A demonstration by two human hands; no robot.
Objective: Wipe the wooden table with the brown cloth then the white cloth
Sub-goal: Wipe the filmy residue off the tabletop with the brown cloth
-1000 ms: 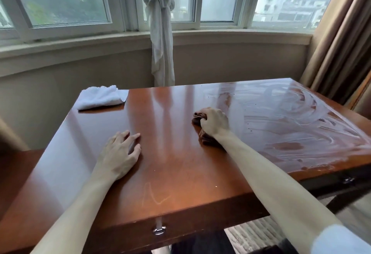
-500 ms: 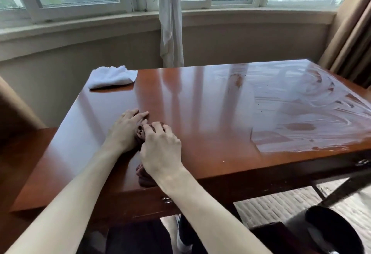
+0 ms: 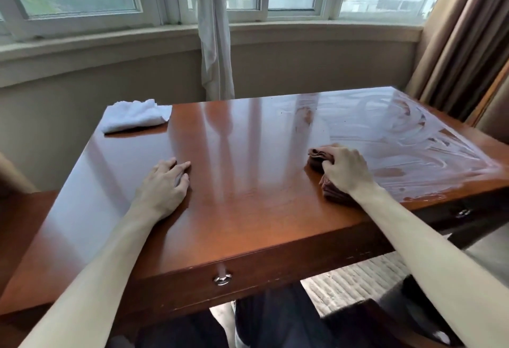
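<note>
At the far left corner of the wooden table [image 3: 248, 210] the white cloth [image 3: 135, 119] lay folded and untouched, well apart from both our hands, so the second half of the job had not begun.

Our left hand [image 3: 162, 185] rested flat on the bare wood left of centre, fingers nearly straight and holding nothing. Half a second earlier it had been touching the brown cloth as our right hand brought the cloth up against it; now the two hands were well apart again and the left sat much where it had a full second back — we judged it a brace, not a wiper.

The middle of the table showed glossy, streak-free wood reflecting the window frames, which suggests the brown cloth had already covered that band.

Our right hand [image 3: 345, 170] had swung back to the right and gripped the bunched brown cloth [image 3: 319, 160], fingers curled over it and pressing it to the table. The cloth now sat at the left margin of the whitish smeared film [image 3: 413, 149] that covered the right end of the table — farther right than it had been a second ago.

We read that as one sweep finished and the next about to bite into the film. That right-hand patch was the bulk of what remained for the brown cloth, with the swirls reaching the far and right edges; only after that would the white cloth be wanted.
</note>
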